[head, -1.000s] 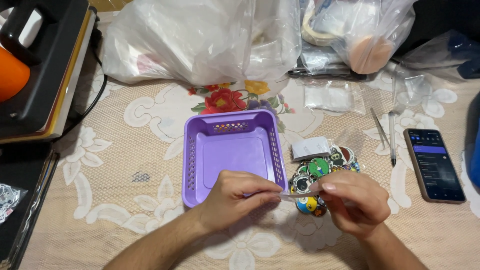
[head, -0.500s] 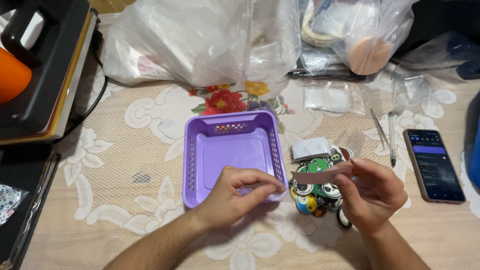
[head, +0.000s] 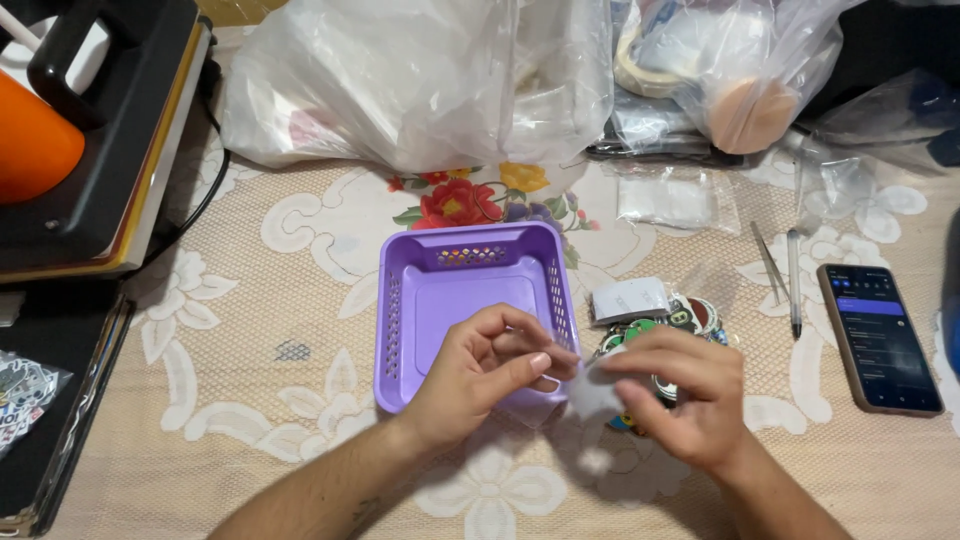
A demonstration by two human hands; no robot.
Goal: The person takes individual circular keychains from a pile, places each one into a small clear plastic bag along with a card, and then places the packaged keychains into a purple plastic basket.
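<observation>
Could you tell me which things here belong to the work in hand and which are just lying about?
In hand:
left hand
right hand
small clear bag pinched between both
pile of colourful stickers
purple basket

Lying about:
phone
tweezers
pen
large plastic bags
heat press

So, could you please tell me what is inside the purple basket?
The purple basket shows only its bare floor; the left hand covers its near right corner, so that part cannot be checked.
</observation>
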